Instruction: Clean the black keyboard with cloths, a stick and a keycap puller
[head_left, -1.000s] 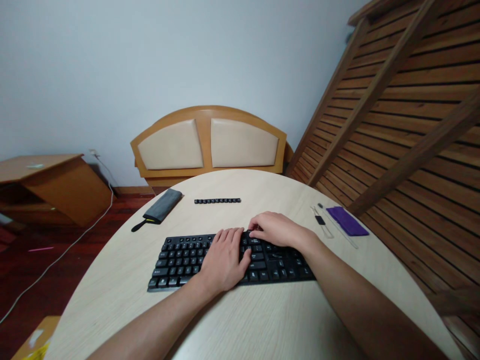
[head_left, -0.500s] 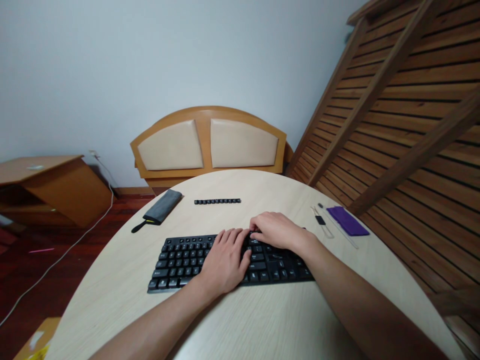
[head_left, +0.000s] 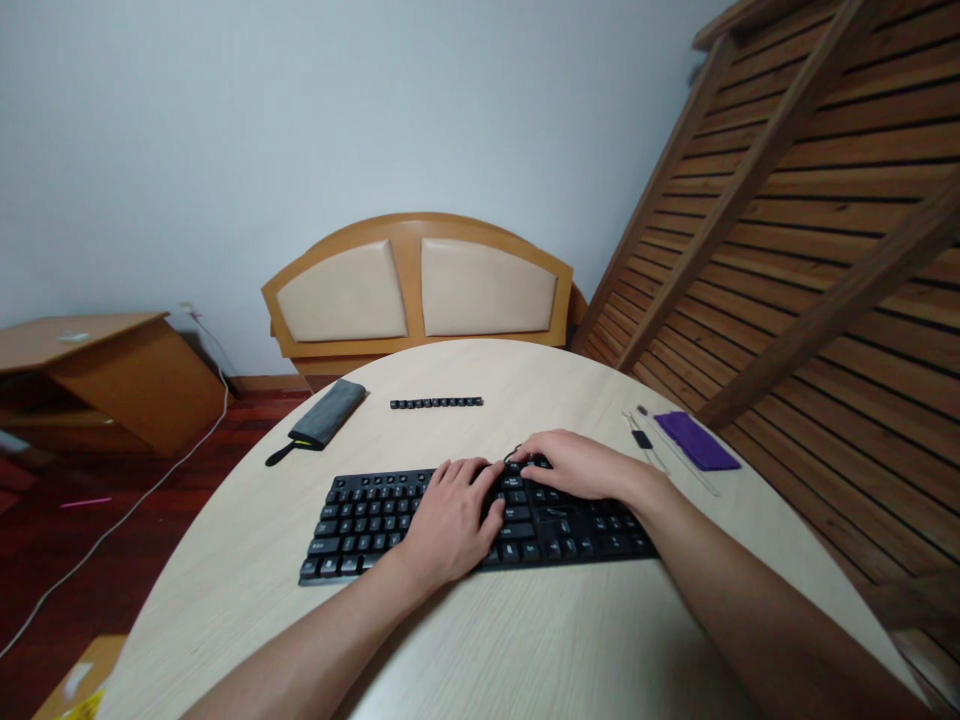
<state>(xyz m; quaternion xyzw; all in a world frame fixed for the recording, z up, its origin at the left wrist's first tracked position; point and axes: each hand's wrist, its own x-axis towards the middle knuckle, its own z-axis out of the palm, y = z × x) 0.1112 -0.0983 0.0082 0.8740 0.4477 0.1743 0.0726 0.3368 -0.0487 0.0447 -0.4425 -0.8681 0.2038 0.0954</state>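
Note:
A black keyboard [head_left: 364, 515] lies on the round table. My left hand [head_left: 454, 520] rests flat across its middle, fingers stretched toward the back edge and thumb out to the side. At the rear edge, right of centre, is my right hand [head_left: 574, 465]. Its fingers are bent down toward the top row, with the thumb near the index finger; whatever sits between the fingertips is hidden. Sockets bare of caps show along the top row at the left. Behind the keyboard, small black keycaps [head_left: 436, 403] stand in a straight line.
A grey pouch [head_left: 330, 412] with a black loop lies at the left. On the right are a wire keycap puller [head_left: 642, 439], a thin brush [head_left: 679, 452] and a purple cloth [head_left: 697, 441]. Beyond the table stands a headboard [head_left: 414, 300]; slatted wood [head_left: 810, 250] leans at the right.
My right hand has shifted slightly to the right along the keyboard's rear edge, and a thin dark curved line now shows by its fingertips. My left hand stays in place.

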